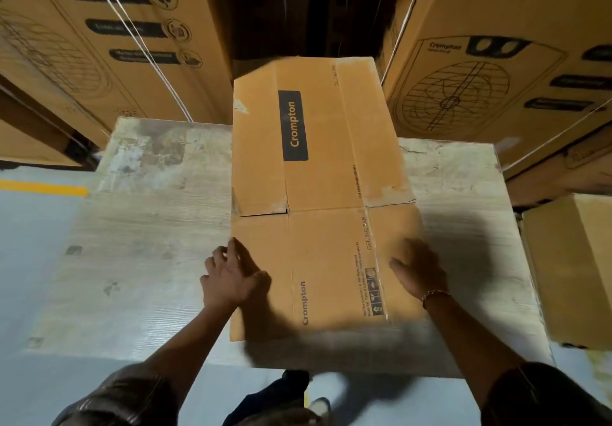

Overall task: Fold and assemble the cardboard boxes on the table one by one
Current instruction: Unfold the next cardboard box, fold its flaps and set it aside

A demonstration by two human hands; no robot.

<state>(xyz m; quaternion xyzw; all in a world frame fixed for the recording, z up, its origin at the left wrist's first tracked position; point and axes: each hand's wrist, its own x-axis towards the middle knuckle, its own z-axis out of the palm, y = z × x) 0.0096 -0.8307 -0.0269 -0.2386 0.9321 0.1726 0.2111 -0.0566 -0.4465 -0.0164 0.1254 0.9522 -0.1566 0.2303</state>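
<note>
The flat brown cardboard box (318, 194) looks matt, scuffed pale along its creases. The pale wood-grain table (149, 243) appears worn and blotchy. A gold metal bracelet (434, 294) glints.

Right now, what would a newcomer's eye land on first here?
The flattened brown cardboard box printed Crompton, lying lengthwise down the middle of the pale wood-grain table. The left hand and right hand are on its near end, and big printed brown cartons stand behind.
</note>
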